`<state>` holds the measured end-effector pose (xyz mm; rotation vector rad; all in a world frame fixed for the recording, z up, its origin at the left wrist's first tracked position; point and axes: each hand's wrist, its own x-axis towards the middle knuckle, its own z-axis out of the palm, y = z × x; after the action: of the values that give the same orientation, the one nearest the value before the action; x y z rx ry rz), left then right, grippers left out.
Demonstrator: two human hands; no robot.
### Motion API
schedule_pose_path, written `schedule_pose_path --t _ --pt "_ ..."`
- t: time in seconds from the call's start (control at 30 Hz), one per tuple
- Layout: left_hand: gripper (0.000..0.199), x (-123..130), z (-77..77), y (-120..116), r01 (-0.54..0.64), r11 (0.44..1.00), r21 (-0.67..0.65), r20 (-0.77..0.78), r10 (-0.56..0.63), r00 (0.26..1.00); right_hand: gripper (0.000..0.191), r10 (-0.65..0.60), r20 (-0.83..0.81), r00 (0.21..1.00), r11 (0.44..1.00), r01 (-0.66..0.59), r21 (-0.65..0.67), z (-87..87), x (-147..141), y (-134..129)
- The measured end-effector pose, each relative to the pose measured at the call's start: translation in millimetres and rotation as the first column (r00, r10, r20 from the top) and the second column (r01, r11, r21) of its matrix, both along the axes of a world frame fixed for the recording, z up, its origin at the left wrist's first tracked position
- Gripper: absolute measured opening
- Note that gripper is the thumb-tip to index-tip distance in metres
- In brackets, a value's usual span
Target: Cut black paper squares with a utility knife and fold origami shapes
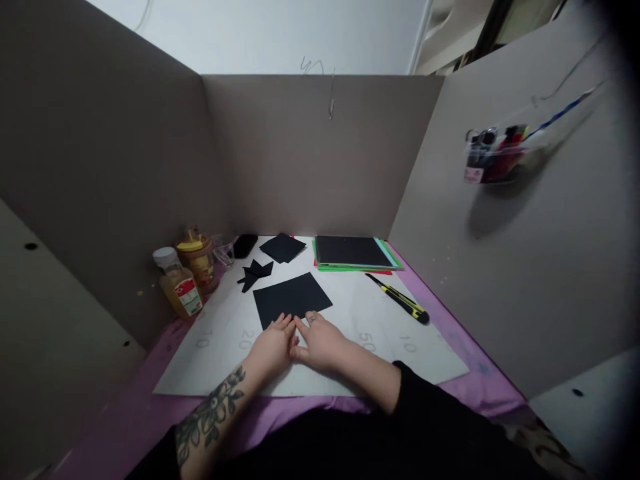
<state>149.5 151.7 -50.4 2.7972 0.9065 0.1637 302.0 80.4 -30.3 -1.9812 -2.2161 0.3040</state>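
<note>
A flat sheet of black paper (293,297) lies on the white board (195,370). My left hand (273,347) rests on its near edge, fingertips pressed down close together; the thumb side is partly hidden. Beside it, my right hand (320,341) touches the same edge, its index finger meeting the left fingertips and its fingers slightly spread. Behind the sheet are a folded black paper shape (255,274) and a small stack of black squares (283,247).
At the right lies a yellow and black cutter knife (403,301), behind it a pile of coloured sheets (353,252). A glue bottle (181,287), a jar (200,263) and a clear cup (223,251) stand left. A pen holder (495,160) hangs on the right wall.
</note>
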Motion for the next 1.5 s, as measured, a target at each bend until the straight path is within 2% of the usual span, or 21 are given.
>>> schedule_pose_path --t 0.2,0.33,0.57,0.8,0.9,1.1,1.3,1.37,1.4,1.47,1.5 --pt "0.046 5.4 -0.6 -3.4 0.005 0.998 0.061 -0.03 -0.003 1.0 0.077 -0.034 0.078 0.996 0.999 0.033 0.011 -8.2 -2.7 -0.3" --pt "0.043 5.5 2.6 -8.2 -0.046 0.996 0.076 -0.063 0.051 0.997 0.07 -0.07 0.082 0.994 0.997 0.072 -0.032 -10.8 6.2 -1.3" --pt "0.038 -2.3 6.6 -13.1 -0.086 0.988 0.131 -0.052 0.094 0.994 0.063 -0.167 0.11 0.98 0.979 0.178 -0.1 -10.8 43.3 -5.2" --pt "0.04 -20.6 9.2 -20.3 -0.234 0.959 0.162 -0.128 0.256 0.958 0.061 -0.272 0.154 0.95 0.953 0.288 -0.093 -15.3 75.9 -8.3" --pt "0.042 -23.9 9.5 -24.3 -0.3 0.934 0.194 -0.139 0.329 0.934 0.062 -0.282 0.155 0.947 0.951 0.297 -0.084 -17.2 76.5 -7.8" --pt "0.045 -23.4 11.4 -29.6 -0.342 0.918 0.203 -0.169 0.377 0.911 0.07 -0.313 0.165 0.935 0.943 0.327 -0.065 -19.9 73.9 -6.5" --pt "0.042 -29.6 7.0 -29.8 -0.321 0.92 0.224 -0.104 0.35 0.931 0.076 -0.328 0.176 0.928 0.935 0.346 -0.082 -10.1 67.8 -4.0" --pt "0.042 -31.3 4.8 -29.3 -0.324 0.918 0.229 -0.086 0.351 0.932 0.079 -0.306 0.149 0.94 0.948 0.315 -0.038 -2.4 54.1 -1.7" --pt "0.042 -31.8 4.0 -29.2 -0.327 0.916 0.232 -0.082 0.353 0.932 0.078 -0.254 0.118 0.96 0.966 0.258 -0.018 1.6 44.5 -0.4" --pt "0.042 -32.6 3.7 -29.2 -0.33 0.914 0.237 -0.079 0.357 0.931 0.07 -0.046 0.029 0.998 0.999 0.047 -0.012 8.6 21.5 2.7" --pt "0.042 -33.0 4.0 -29.2 -0.328 0.914 0.239 -0.08 0.355 0.932 0.064 0.094 -0.023 0.995 0.995 -0.094 -0.022 10.9 9.5 4.3"
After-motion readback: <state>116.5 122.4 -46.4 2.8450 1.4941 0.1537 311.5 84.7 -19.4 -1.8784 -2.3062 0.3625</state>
